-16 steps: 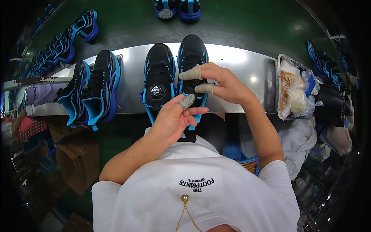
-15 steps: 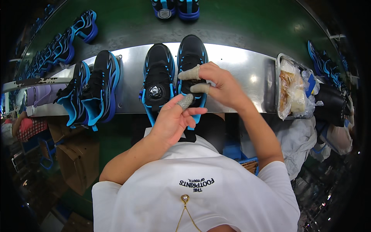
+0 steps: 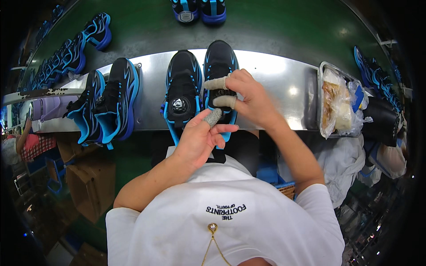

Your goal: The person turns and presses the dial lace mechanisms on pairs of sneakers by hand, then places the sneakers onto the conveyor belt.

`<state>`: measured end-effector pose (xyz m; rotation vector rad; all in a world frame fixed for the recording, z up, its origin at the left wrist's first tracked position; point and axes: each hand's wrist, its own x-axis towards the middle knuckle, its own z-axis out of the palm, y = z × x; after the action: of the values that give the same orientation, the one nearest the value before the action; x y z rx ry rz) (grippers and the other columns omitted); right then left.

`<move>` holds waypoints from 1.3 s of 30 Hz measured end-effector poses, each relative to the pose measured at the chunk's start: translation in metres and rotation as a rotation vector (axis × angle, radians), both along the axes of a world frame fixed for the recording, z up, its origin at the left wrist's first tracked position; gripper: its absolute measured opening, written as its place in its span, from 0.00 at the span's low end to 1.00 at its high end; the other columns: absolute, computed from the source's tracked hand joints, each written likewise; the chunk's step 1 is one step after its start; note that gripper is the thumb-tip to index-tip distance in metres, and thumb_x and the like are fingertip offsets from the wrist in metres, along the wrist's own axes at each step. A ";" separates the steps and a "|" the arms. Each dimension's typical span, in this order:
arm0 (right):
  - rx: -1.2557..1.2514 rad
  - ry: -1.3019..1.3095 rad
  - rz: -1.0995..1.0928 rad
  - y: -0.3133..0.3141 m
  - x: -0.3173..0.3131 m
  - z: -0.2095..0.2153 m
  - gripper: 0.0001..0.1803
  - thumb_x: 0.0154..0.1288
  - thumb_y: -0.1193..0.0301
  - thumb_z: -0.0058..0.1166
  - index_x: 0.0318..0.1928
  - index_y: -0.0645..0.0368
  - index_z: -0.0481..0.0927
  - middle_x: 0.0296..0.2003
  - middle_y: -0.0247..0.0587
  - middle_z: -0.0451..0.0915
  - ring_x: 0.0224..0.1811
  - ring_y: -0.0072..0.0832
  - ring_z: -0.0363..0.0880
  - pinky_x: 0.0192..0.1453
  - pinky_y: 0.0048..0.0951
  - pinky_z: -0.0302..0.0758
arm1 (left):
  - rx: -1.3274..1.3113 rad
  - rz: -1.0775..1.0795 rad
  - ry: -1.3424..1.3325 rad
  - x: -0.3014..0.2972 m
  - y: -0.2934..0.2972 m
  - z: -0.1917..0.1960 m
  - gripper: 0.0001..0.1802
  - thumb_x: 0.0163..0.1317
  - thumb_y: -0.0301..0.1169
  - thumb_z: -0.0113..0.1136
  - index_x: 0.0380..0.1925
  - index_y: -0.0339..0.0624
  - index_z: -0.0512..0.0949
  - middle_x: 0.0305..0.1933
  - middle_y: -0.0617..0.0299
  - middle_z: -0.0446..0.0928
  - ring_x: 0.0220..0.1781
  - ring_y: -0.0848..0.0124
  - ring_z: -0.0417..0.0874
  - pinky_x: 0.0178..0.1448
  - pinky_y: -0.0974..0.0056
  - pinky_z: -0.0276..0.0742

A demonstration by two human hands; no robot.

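Observation:
A pair of black shoes with blue trim stands side by side on a steel shelf (image 3: 275, 84). The left shoe (image 3: 181, 91) has a round dial on its tongue. My right hand (image 3: 242, 99) lies over the right shoe (image 3: 218, 62), with taped thumb and forefinger pinching at its tongue. My left hand (image 3: 202, 137) is at the heel end of the same shoe, fingers loosely curled, a taped fingertip touching it.
Another black and blue pair (image 3: 108, 106) lies on the shelf at left. More shoes ride the green belt (image 3: 284, 31) beyond, with a row (image 3: 66, 53) at far left. A metal tray (image 3: 320, 102) of plastic-wrapped items sits at right. Cardboard boxes (image 3: 84, 181) stand below left.
My left hand has dropped slightly toward the heel of the right shoe. My right hand stays on the shoe's tongue with little movement.

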<state>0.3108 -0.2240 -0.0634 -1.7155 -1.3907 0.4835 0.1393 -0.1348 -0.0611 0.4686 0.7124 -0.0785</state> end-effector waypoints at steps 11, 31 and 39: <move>-0.019 0.199 0.070 -0.004 0.008 -0.004 0.24 0.55 0.73 0.64 0.56 0.53 0.83 0.46 0.32 0.83 0.41 0.29 0.73 0.50 0.32 0.73 | -0.002 0.085 0.090 0.003 0.000 0.006 0.14 0.74 0.27 0.42 0.57 0.35 0.67 0.46 0.39 0.80 0.35 0.63 0.84 0.30 0.64 0.78; -0.113 0.304 -0.223 0.022 -0.010 0.006 0.14 0.66 0.71 0.59 0.51 0.55 0.84 0.33 0.39 0.79 0.35 0.26 0.76 0.41 0.25 0.72 | 1.583 -0.300 -0.028 -0.027 0.078 0.008 0.22 0.50 0.19 0.62 0.49 0.41 0.81 0.42 0.62 0.73 0.40 0.70 0.74 0.44 0.70 0.70; -0.214 0.151 -0.151 0.060 0.006 0.004 0.13 0.69 0.71 0.56 0.52 0.58 0.84 0.37 0.36 0.82 0.40 0.23 0.77 0.47 0.25 0.73 | 1.613 -0.366 -0.014 -0.023 0.084 0.011 0.23 0.52 0.20 0.59 0.52 0.41 0.79 0.47 0.63 0.78 0.43 0.72 0.73 0.45 0.69 0.69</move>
<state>0.3165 -0.1640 -0.0594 -1.8964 -1.1251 0.6812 0.1167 -0.0513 -0.0506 2.1351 0.5402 0.1868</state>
